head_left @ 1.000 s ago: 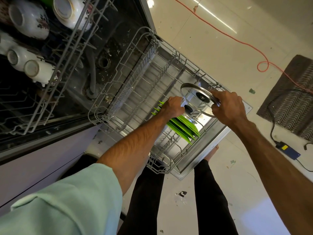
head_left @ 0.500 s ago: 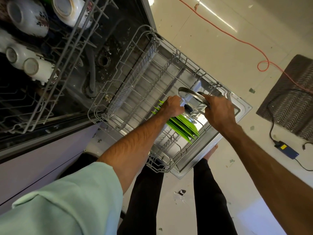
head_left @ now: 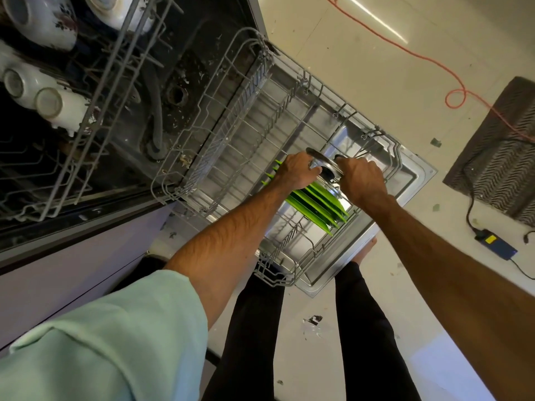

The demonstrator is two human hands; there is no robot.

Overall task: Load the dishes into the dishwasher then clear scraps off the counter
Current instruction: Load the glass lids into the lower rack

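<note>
The glass lid is now tilted on edge and lowered just above the green plates, clamped between left hand and right hand; slotting is judged imminent.

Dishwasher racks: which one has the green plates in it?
The lower rack, pulled out over the open door; the green plates stand in it. The upper rack holds white cups.

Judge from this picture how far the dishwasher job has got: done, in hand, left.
Done: white cups sit in the upper rack, green plates stand in the lower rack. In hand: the left hand and right hand hold a glass lid above the plates. Left: slotting it in; the counter is out of view.
</note>
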